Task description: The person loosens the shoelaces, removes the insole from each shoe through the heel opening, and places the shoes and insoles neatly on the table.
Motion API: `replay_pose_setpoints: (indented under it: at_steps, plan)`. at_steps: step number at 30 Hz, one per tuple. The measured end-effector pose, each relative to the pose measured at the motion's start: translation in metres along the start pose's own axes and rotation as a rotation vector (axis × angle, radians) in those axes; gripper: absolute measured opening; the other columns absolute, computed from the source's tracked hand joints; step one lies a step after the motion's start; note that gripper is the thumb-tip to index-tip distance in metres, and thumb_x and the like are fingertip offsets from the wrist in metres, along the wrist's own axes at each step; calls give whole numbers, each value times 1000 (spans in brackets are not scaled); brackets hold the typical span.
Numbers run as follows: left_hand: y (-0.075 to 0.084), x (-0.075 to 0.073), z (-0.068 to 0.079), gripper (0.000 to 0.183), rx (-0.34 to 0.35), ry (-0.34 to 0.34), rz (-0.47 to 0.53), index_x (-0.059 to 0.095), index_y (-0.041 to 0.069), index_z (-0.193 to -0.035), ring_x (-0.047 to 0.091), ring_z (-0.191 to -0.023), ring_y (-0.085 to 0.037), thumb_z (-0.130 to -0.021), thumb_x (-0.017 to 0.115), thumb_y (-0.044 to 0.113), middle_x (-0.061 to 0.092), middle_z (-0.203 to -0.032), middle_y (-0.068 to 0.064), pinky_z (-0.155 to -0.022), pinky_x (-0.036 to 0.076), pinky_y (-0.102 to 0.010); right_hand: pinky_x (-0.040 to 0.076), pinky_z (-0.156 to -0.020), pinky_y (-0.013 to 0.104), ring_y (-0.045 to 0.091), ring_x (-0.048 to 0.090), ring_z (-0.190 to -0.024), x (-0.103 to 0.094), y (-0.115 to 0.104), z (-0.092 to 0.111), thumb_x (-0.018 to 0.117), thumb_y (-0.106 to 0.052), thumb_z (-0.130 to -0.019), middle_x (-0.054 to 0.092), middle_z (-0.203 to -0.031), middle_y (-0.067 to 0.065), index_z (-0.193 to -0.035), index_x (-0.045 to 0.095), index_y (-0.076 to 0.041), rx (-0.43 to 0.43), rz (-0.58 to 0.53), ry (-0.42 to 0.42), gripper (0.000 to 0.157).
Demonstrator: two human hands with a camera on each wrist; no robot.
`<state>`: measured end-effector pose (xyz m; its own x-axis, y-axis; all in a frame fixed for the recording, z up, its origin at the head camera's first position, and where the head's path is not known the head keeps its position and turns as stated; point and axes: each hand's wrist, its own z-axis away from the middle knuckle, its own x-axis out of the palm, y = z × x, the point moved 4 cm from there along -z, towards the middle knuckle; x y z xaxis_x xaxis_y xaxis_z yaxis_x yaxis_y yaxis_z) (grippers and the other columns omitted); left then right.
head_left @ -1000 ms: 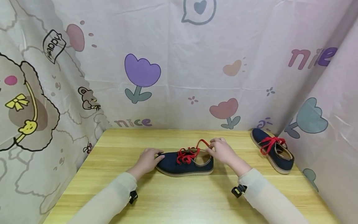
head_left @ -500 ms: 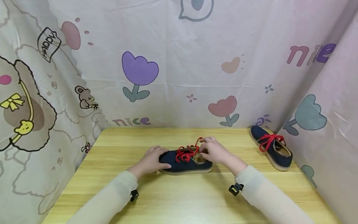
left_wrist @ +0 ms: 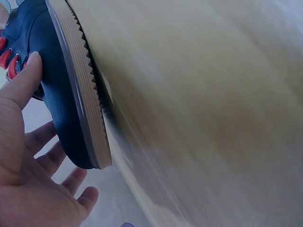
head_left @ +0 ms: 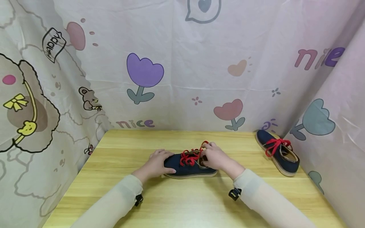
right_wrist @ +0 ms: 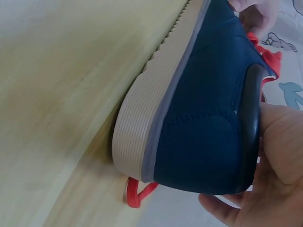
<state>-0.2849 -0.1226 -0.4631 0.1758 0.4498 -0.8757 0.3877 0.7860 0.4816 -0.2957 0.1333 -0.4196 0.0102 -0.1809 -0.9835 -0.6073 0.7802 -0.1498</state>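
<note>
A navy shoe [head_left: 185, 170] with red laces [head_left: 188, 158] and a pale ridged sole rests upright on the table, toe to the left. My left hand [head_left: 156, 164] holds the toe, thumb on the near side and fingers around the far side. In the left wrist view, the thumb tip presses the navy upper [left_wrist: 59, 101]. Over the ankle opening, my right hand [head_left: 215, 156] grips the far side of the collar; its fingertips are partly hidden. A red lace loops up by its fingers. In the right wrist view, a lace end [right_wrist: 134, 195] hangs behind the heel.
A matching navy shoe [head_left: 288, 164], its red laces tied in a bow, sits at the back right of the wooden table [head_left: 182, 202]. A printed curtain [head_left: 182, 69] closes off the back and both sides. Small black cameras are strapped at the wrists.
My right hand has moved left from the heel to the shoe's opening. My left hand has slid right, farther over the toe, its thumb now on the near side. The other shoe stays put.
</note>
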Motion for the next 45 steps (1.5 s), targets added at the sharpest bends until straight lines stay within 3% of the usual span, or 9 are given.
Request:
replay_pose_setpoints:
  at_steps: [11, 19, 22, 27, 34, 39, 45]
  plan:
    - [1, 2, 0, 79, -29, 6, -6, 54, 15, -146, 32, -141, -40, -81, 81, 50, 50, -149, -10, -113, 22, -62, 44, -97, 58, 41, 46, -125, 5, -1, -2, 79, -21, -86, 55, -138, 17, -94, 76, -17, 57, -11, -65, 10]
    - [2, 5, 1, 78, -47, 27, 4, 55, 17, -145, 35, -140, -37, -79, 82, 49, 51, -147, -8, -112, 24, -61, 43, -97, 55, 38, 42, -130, 10, -1, -6, 79, -22, -87, 58, -129, 10, -87, 66, -20, 84, 10, -168, 13]
    - [2, 6, 2, 78, -49, 36, 15, 56, 16, -144, 35, -140, -38, -79, 83, 48, 51, -147, -9, -112, 24, -61, 43, -98, 55, 38, 40, -133, 13, -1, -7, 77, -21, -88, 56, -133, 11, -88, 67, -21, 89, 4, -189, 11]
    - [4, 4, 2, 76, -50, 40, 24, 56, 16, -144, 35, -140, -38, -79, 84, 45, 51, -147, -10, -112, 24, -61, 43, -99, 59, 39, 41, -131, 14, -3, -7, 75, -21, -90, 56, -134, 14, -98, 76, -17, 71, 9, -172, 9]
    - [4, 3, 2, 77, -52, 46, 26, 56, 15, -144, 35, -140, -38, -79, 84, 45, 52, -147, -9, -112, 25, -61, 44, -99, 55, 37, 48, -123, 16, -2, -5, 68, -22, -97, 62, -116, 9, -92, 75, -19, 16, -15, -64, 9]
    - [4, 3, 1, 76, -52, 47, 31, 57, 15, -143, 36, -139, -37, -79, 84, 44, 52, -146, -9, -111, 26, -61, 38, -105, 56, 42, 47, -125, 16, 4, -3, 58, -12, -99, 62, -121, 15, -83, 66, -15, -47, -177, 7, 18]
    - [4, 4, 1, 76, -48, 48, 36, 57, 14, -143, 36, -139, -38, -78, 85, 44, 53, -146, -9, -111, 27, -61, 30, -107, 60, 45, 38, -133, 17, 14, -3, 48, -7, -99, 55, -136, 21, -73, 57, -15, -9, -481, 45, 29]
